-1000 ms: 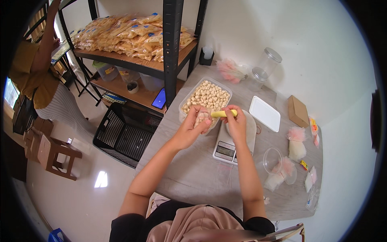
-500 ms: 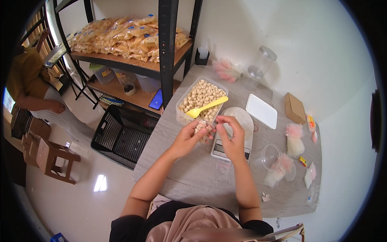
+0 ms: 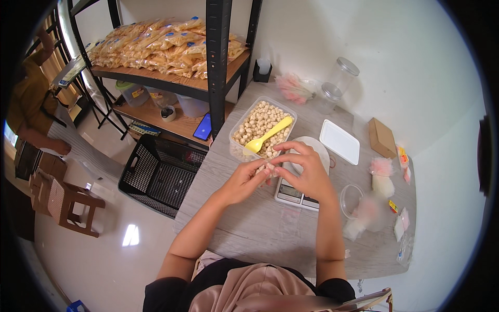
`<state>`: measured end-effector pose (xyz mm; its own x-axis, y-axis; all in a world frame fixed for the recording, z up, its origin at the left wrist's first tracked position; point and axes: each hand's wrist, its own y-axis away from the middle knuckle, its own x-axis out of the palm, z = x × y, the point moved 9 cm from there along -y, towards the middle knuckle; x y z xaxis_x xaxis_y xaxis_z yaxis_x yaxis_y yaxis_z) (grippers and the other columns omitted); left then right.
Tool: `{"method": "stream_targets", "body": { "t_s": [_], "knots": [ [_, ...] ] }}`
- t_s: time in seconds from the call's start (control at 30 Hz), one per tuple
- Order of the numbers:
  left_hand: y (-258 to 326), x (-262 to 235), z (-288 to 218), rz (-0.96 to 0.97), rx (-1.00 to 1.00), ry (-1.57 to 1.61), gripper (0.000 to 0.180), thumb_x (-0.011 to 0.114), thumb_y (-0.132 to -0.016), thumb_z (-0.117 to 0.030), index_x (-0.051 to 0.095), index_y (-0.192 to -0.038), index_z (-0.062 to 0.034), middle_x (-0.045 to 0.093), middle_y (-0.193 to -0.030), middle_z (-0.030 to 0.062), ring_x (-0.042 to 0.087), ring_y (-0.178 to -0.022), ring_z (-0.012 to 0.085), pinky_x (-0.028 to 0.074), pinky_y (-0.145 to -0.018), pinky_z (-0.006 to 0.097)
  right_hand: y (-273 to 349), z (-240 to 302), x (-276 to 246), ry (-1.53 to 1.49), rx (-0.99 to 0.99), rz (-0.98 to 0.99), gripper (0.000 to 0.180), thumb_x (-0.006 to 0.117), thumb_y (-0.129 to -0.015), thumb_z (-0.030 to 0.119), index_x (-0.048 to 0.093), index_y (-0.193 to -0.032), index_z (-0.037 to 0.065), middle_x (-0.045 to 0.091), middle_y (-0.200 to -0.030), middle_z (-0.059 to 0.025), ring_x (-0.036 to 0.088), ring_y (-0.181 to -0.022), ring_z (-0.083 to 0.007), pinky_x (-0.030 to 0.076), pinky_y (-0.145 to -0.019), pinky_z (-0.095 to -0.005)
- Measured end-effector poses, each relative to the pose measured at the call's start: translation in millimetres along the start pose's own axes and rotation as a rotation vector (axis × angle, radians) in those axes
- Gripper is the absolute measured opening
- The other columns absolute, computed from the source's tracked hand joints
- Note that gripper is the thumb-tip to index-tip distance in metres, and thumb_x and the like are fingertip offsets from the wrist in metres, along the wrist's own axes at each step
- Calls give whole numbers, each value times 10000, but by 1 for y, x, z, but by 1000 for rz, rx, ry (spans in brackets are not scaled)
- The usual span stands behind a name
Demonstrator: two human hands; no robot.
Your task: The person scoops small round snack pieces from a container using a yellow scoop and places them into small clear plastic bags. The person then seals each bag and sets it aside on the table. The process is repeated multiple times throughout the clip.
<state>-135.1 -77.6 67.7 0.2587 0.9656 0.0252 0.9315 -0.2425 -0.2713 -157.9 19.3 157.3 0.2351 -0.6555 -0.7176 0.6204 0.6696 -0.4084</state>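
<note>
My left hand (image 3: pixel 241 182) is closed round a small clear plastic bag (image 3: pixel 268 168) that has pale beige, roundish pieces in it. At the bag's upper edge, the thumb and fingers of my right hand (image 3: pixel 311 172) are drawn together, pinching it; the exact grip is partly hidden. Just beyond both hands stands a clear plastic tub (image 3: pixel 239 151) filled with the same pieces (image 3: pixel 262 115), and a yellow spoon (image 3: pixel 269 135) lies on top of them. Under my right hand sits a white kitchen scale (image 3: pixel 289 193) with a round plate (image 3: pixel 318 151).
A white lid (image 3: pixel 340 142), a cardboard box (image 3: pixel 381 138), clear jars (image 3: pixel 331 91) and packs of small bags (image 3: pixel 383 185) lie on the table. Left are a black crate (image 3: pixel 156 179), a shelf of bagged snacks (image 3: pixel 161 49) and another person (image 3: pixel 36 109).
My right hand has shifted up over the bag, its index finger now stretched higher. The left hand still holds the bag. The other person's arm has moved.
</note>
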Motion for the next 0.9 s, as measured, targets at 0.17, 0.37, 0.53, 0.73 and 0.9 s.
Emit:
{"method": "stream_targets", "body": {
  "t_s": [0.17, 0.37, 0.53, 0.73, 0.9],
  "knots": [
    [2, 2, 3, 30, -23, 52, 305, 577, -910, -161, 542, -1165, 3, 610, -964, 51, 556, -855, 89, 463, -741, 245, -5, -1, 8, -1, -26, 95, 115, 687, -771, 161, 711, -870, 109, 621, -1100, -38, 552, -1053, -224, 374, -937, -364],
    [0, -1, 0, -49, -31, 12, 357, 649, -864, -151, 529, -1167, -6, 611, -1028, 69, 546, -972, 119, 442, -858, 281, -9, -13, 13, -154, 78, 58, 111, 686, -768, 160, 716, -852, 94, 628, -1099, -58, 562, -1055, -231, 406, -912, -366],
    [0, -1, 5, -78, -49, 59, 378, 671, -853, -162, 526, -1167, -10, 613, -1029, 76, 547, -980, 125, 442, -859, 286, -8, -12, 15, -98, 26, 52, 127, 691, -765, 163, 723, -862, 87, 642, -1062, -80, 584, -1013, -250, 422, -896, -372],
    [-2, -1, 0, -57, 67, -59, 419, 694, -838, -159, 508, -1184, -14, 599, -1060, 74, 543, -991, 127, 442, -867, 289, -4, -5, 12, -161, -14, 108, 124, 666, -789, 117, 711, -888, 58, 647, -1017, -93, 616, -907, -258, 468, -810, -345],
    [-3, -5, 1, -116, 82, -23, 398, 682, -846, -131, 508, -1184, -14, 584, -1095, 76, 528, -1018, 110, 436, -869, 277, -7, -7, 8, -190, 67, 33, 97, 651, -801, 81, 684, -866, 18, 655, -900, -110, 630, -806, -255, 487, -717, -316]
  ]
}}
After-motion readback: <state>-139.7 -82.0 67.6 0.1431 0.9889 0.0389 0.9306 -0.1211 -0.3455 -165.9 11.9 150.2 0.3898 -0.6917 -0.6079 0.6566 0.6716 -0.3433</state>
